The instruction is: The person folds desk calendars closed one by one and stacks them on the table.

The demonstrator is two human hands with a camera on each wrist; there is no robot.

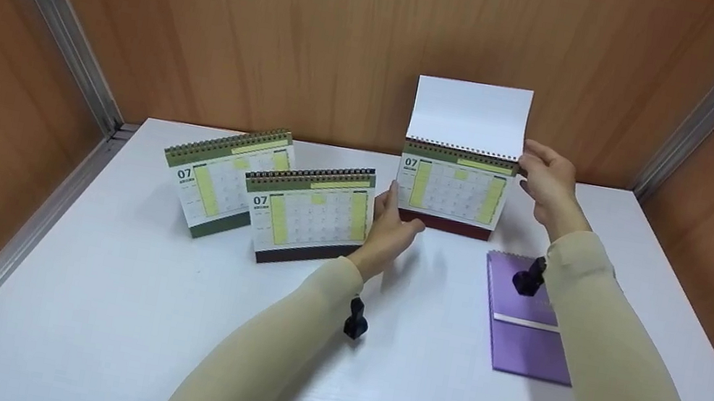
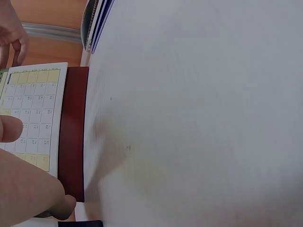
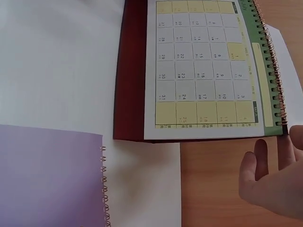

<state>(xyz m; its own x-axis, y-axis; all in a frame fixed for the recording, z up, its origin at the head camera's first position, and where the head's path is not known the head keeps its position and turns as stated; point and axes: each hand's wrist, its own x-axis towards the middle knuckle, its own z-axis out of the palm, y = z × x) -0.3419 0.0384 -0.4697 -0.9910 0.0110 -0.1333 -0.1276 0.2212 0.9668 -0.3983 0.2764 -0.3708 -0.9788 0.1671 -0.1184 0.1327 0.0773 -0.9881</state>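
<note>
A desk calendar (image 1: 454, 192) with a dark red base (image 3: 130, 71) stands upright at the back, showing a 07 page. Above its coil, a blank white sheet (image 1: 470, 114) stands up. My left hand (image 1: 389, 235) holds the calendar's lower left edge, its thumb in front; part of its grip is hidden. My right hand (image 1: 548, 190) pinches the upper right corner by the coil (image 3: 272, 71). Close to the left hand stands a second desk calendar (image 1: 310, 218) with a dark base. Behind it, farther left, is a third one (image 1: 221, 180) with a green base.
A purple spiral notebook (image 1: 525, 348) with a pale band lies flat under the right forearm. Wooden panels (image 1: 270, 23) wall in the white table (image 1: 111, 304) at the back and both sides. Metal strips (image 1: 713, 94) run along the corners.
</note>
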